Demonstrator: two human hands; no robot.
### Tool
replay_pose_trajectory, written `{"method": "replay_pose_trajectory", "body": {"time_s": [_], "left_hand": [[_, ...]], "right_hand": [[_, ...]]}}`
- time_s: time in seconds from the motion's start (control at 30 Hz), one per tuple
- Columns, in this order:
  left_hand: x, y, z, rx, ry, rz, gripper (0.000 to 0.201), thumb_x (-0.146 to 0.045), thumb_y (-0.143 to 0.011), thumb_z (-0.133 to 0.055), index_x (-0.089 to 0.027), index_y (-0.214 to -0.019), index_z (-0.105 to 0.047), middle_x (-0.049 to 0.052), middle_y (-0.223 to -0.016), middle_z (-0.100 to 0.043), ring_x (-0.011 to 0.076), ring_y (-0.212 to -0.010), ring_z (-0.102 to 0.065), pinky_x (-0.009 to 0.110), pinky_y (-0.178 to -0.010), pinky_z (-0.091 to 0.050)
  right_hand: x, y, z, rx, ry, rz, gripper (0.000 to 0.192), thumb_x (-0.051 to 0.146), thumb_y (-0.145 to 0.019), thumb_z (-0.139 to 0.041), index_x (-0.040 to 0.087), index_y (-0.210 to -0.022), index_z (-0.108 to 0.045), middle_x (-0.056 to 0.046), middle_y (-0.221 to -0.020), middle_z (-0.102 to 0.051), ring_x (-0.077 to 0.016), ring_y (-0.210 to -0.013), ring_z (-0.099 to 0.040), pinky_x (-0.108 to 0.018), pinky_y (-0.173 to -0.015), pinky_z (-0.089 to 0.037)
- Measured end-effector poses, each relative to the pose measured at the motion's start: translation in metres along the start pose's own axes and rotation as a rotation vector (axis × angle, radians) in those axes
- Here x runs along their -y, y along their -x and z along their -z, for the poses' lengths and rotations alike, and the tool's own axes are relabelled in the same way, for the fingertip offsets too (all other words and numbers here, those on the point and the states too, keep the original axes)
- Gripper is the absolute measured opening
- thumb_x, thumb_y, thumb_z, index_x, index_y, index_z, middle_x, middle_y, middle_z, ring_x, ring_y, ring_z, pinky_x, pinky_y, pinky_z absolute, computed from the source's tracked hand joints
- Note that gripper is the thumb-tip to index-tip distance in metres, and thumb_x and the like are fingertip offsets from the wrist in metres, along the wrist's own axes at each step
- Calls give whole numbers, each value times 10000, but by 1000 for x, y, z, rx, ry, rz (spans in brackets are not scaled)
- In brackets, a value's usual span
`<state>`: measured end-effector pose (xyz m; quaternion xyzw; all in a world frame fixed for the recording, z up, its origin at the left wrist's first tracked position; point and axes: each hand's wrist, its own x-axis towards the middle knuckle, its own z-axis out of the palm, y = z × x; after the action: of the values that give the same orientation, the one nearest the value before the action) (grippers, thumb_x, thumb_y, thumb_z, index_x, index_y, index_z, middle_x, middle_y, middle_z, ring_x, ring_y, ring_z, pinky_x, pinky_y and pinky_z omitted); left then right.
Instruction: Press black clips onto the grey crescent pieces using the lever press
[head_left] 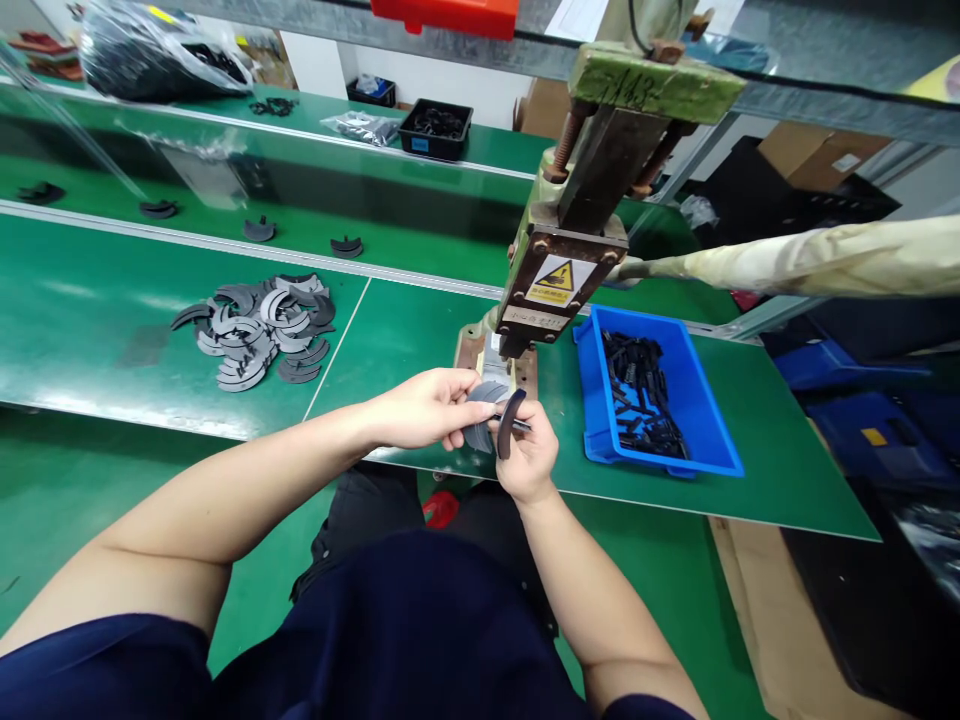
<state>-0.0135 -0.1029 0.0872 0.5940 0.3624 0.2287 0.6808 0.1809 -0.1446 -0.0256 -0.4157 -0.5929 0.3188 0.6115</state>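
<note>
Just in front of the press (551,270), my left hand (427,408) is closed on several grey curved plastic pieces (480,425). Close against it, my right hand (532,455) grips a dark curved piece (510,422) that stands on edge. A thin dark part also shows between the right fingers, too small to name. Both hands meet over the near edge of the green bench, below the press's metal base (463,352). Left of the hands lies a pile of similar grey curved pieces (259,330).
A blue bin (712,430) with small black parts stands right of the press. Behind the bench, single curved pieces (346,247) lie spaced along a green strip. Farther back are a black tray (435,130) and a plastic bag (150,55). A wrapped hose (810,258) reaches the press from the right.
</note>
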Motion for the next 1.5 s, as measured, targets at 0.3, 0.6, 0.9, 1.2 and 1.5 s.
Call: {"method": "replay_pose_trajectory", "body": {"time_s": [0.3, 0.6, 0.9, 1.2, 1.5], "left_hand": [[2, -8, 11, 92, 178, 97, 522, -596, -798, -900, -166, -874, -615, -1, -665, -667, 87, -467, -600, 194, -468, -482], [-1, 3, 16, -351, -330, -228, 355, -510, -887, -813, -210, -917, -626, 13, -845, -639, 142, -735, -596, 260, -677, -503], [7, 3, 4, -313, -468, -256, 308, -418, -878, -814, -218, -826, -585, 2, -859, -582, 144, -747, -523, 257, -662, -433], [54, -27, 59, -280, 125, 34, 435, -527, -867, -862, -155, -826, -639, 4, -660, -646, 88, -528, -580, 186, -500, -464], [67, -159, 179, -865, 337, 175, 167, -234, -988, -756, -145, -915, -635, 56, -664, -697, 114, -527, -657, 189, -537, -555]], "right_hand": [[15, -4, -6, 35, 82, 73, 141, 373, -990, -645, 261, -1071, -619, -14, -913, -719, -156, -778, -698, -322, -706, -587], [25, -21, 16, 149, 318, 261, 131, 300, -942, -675, 257, -1066, -678, -59, -947, -746, -206, -877, -716, -391, -798, -602], [31, -21, 17, 197, 343, 345, 158, 223, -934, -680, 262, -1087, -691, -47, -949, -764, -186, -860, -725, -365, -770, -595], [21, -10, 30, 160, 342, 162, 356, 216, -967, -652, 251, -1321, -630, -87, -1140, -736, -194, -1055, -728, -383, -907, -638], [27, 14, 65, 186, 390, 108, 273, 182, -953, -627, 282, -1203, -674, -64, -1084, -743, -230, -1049, -730, -441, -901, -655]]}}
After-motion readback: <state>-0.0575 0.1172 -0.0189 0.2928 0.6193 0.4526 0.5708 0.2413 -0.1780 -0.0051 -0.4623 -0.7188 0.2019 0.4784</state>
